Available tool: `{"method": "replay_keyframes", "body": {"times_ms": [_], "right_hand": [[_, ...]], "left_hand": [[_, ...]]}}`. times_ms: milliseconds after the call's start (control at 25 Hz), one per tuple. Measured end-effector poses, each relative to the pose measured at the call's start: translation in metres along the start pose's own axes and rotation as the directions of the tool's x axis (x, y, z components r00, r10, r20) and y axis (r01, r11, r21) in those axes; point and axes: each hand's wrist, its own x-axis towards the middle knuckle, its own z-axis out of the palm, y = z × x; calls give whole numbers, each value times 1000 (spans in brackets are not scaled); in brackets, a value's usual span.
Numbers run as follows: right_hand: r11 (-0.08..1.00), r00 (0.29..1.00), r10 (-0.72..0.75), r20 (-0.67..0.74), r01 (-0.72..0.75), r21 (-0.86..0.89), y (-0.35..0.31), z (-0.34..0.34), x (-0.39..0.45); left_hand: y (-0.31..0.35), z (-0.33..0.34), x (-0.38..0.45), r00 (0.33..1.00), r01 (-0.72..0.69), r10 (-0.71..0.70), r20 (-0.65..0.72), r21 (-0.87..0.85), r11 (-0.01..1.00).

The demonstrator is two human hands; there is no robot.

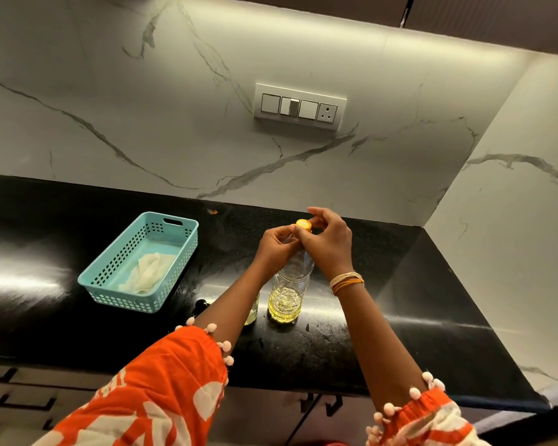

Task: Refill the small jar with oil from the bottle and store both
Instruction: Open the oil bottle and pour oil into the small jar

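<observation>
Black polished countertop (400,284) in front of me, glare streaks on its left side. Teal perforated basket (116,284) sits left on it, crumpled white cloth (149,272) inside. White marble backsplash (142,107) behind, grey veins. Switch panel (300,107) mounted on it: switches plus one socket. Dark cabinet fronts (23,397) below the counter edge.

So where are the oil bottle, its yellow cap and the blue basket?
oil bottle (287,294): head view, ribbed lower body.
yellow cap (303,225): head view, cap top.
blue basket (123,299): head view, near perforated wall.

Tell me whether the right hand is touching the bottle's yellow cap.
Touching. The head view shows the right hand pinching the yellow cap atop the bottle.
</observation>
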Motion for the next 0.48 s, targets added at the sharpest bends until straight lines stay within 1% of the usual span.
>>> {"method": "replay_keyframes", "body": {"times_ms": [120, 160, 240, 320, 400, 480], "right_hand": [[979, 982, 30, 186, -67, 193, 4, -10, 3], [971, 977, 25, 212, -74, 227, 6, -12, 5], [979, 981, 8, 196, -47, 199, 5, -13, 7], [989, 994, 8, 111, -25, 147, 4, -8, 6], [993, 998, 40, -39, -35, 117, 1, 0, -1], [989, 979, 85, -183, -61, 132, -6, 9, -10]], "left_hand": [[0, 0, 0, 1000, 1, 0, -6, 14, 1000], [1, 0, 0, 1000, 0, 0, -10, 14, 1000], [1, 3, -2, 1000, -13, 13, -28, 11, 1000], [3, 8, -4, 998, -26, 27, -52, 10, 1000], [2, 10, -4, 997, -42, 43, -61, 15, 999], [3, 11, -6, 996, -44, 46, -74, 26, 999]]}}
